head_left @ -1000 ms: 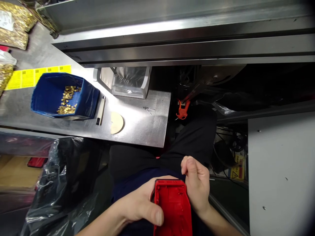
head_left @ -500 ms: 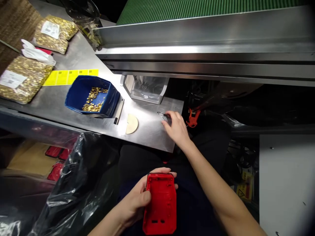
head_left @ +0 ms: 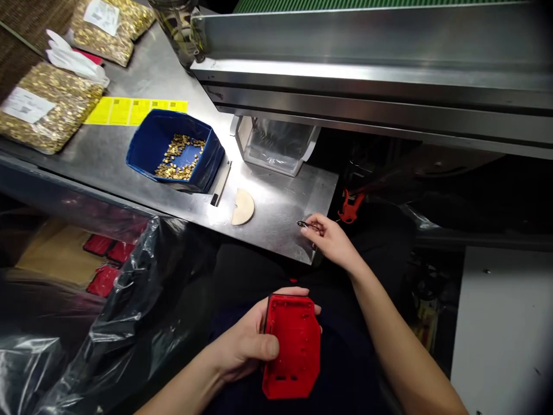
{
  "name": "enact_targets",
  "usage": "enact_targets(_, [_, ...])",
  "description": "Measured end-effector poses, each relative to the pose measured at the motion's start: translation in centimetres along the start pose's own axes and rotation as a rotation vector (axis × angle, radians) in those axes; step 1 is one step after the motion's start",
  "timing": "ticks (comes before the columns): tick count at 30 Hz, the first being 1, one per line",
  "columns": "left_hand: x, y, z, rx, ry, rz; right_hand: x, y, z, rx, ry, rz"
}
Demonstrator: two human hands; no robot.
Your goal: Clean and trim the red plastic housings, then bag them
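In my left hand (head_left: 246,343) is a red plastic housing (head_left: 294,351), its hollow inside facing up. My thumb presses on its left rim and the fingers wrap underneath. Small posts and two slots show inside it. My right hand (head_left: 332,241), over the front right corner of the steel table (head_left: 276,222), pinches a small dark metal tool (head_left: 305,224). The tool's narrow end points left; its rest is covered by my fingers, so I cannot tell its exact kind. A pale half-round disc (head_left: 243,207) lies on the table to the left of this hand.
A blue bin (head_left: 142,144) holds small brass pieces; a white-and-black pen-like stick (head_left: 222,183) lies beside it. Behind stand a clear-lined tray (head_left: 276,147) and a metal conveyor frame (head_left: 367,75). Bags of brass parts (head_left: 56,104) lie left. Black plastic sheeting (head_left: 125,323) drapes a box with red parts.
My right hand has picked the small metal tool up off the table and drawn back toward me. The red housing stays in my left hand, slightly turned. The view has shifted.
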State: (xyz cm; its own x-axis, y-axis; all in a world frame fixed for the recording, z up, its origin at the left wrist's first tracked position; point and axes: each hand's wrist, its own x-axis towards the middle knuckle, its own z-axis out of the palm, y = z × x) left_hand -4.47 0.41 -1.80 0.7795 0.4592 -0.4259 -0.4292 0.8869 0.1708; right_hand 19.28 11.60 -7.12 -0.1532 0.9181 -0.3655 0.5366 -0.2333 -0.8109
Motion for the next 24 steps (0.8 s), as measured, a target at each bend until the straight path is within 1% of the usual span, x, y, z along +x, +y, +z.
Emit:
enact_targets(3, [0.2,0.1,0.3,0.020,0.056,-0.015,-4.1,-2.6,-1.2,0.202,0.001,0.046])
enact_targets(5, [0.5,0.3,0.8,0.064,0.079,-0.005,-7.3,-4.9,-1.7,0.230,-0.002,0.046])
enact_targets(8, [1.0,0.4,1.6,0.139,0.042,0.026,-11.3,-7.4,-1.2,0.114,-0.074,-0.052])
enact_targets(10, [1.1,0.3,1.8,0.159,0.044,0.036,-12.8,-8.0,-0.4,-0.001,-0.102,-0.150])
enact_targets(13, [1.1,-0.1,1.7,0.178,0.093,0.017,-13.6,-7.6,1.0,-0.137,-0.052,-0.268])
enact_targets(16, [1.0,-0.6,1.6,0.197,0.104,0.016,-13.6,-7.1,1.8,-0.193,0.027,-0.320])
enact_targets(19, [1.1,-0.7,1.8,0.223,0.105,0.039,-13.6,-7.0,1.9,-0.225,0.050,-0.343])
enact_targets(24, [1.2,-0.5,2.5,0.294,0.089,0.050,-14.2,-7.5,1.8,-0.287,0.055,-0.363])
